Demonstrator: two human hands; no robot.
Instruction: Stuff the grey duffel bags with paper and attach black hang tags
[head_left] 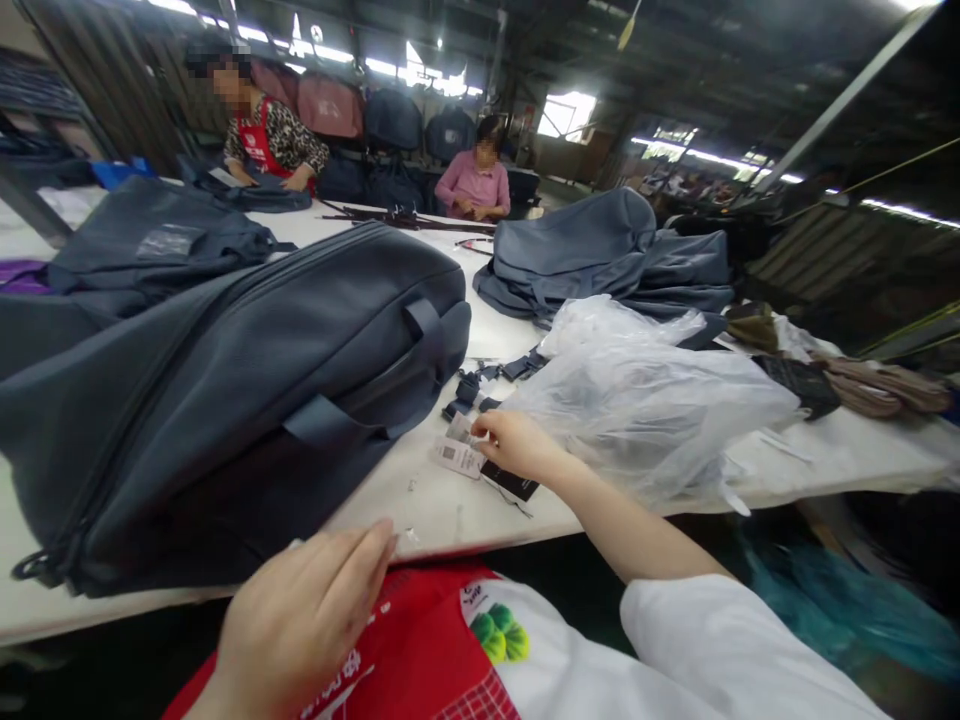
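Note:
A dark blue duffel bag (322, 370) lies on the white table in front of me, its zipper running along the top and two strap handles on its near side. My right hand (517, 445) reaches over the table and is closed, thumb against fingers, on a paper hang tag (463, 430). Beneath and beside it lie a white printed tag (455, 456) and a black tag (511, 481) with a thin string. Closer to me, my left hand (304, 605) is held by the bag's near edge, fingers stretched out and holding nothing visible; its palm is hidden.
Clear plastic bags (637, 390) lie in a heap to the right. Dark straps with buckles (472, 390) rest behind the tags. More blue bags (600, 245) are piled at the back right and a flat bag (150, 235) at the left. Two people work across the table (435, 515).

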